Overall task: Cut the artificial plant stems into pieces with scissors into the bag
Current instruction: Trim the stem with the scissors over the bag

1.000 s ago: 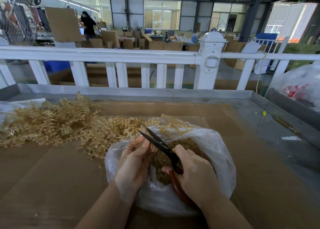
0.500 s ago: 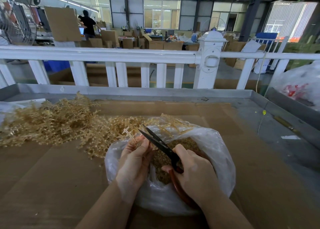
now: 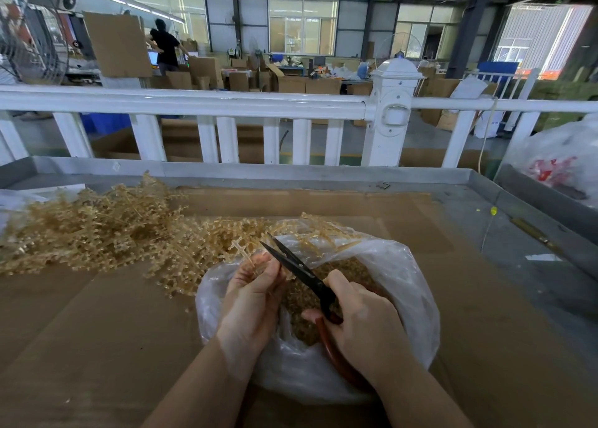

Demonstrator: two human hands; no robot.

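A clear plastic bag [image 3: 404,285] lies open on the cardboard, with tan cut pieces [image 3: 301,301] inside. My left hand [image 3: 252,295] pinches a thin tan stem [image 3: 242,251] over the bag's mouth. My right hand [image 3: 365,324] grips black scissors [image 3: 297,267] with red-brown handles. Their blades are slightly apart and point up and left, just right of the stem. A big heap of uncut tan plant stems [image 3: 97,230] spreads across the left of the table and reaches the bag's far rim.
Brown cardboard [image 3: 97,346] covers a metal tray table [image 3: 517,266] with raised edges. A white railing [image 3: 226,104] runs behind it. Another plastic bag [image 3: 563,159] with something red inside sits at far right. A person stands far back among cartons.
Both hands and the scissors stay almost in place over the bag. The person in the background has shifted a little to the right.
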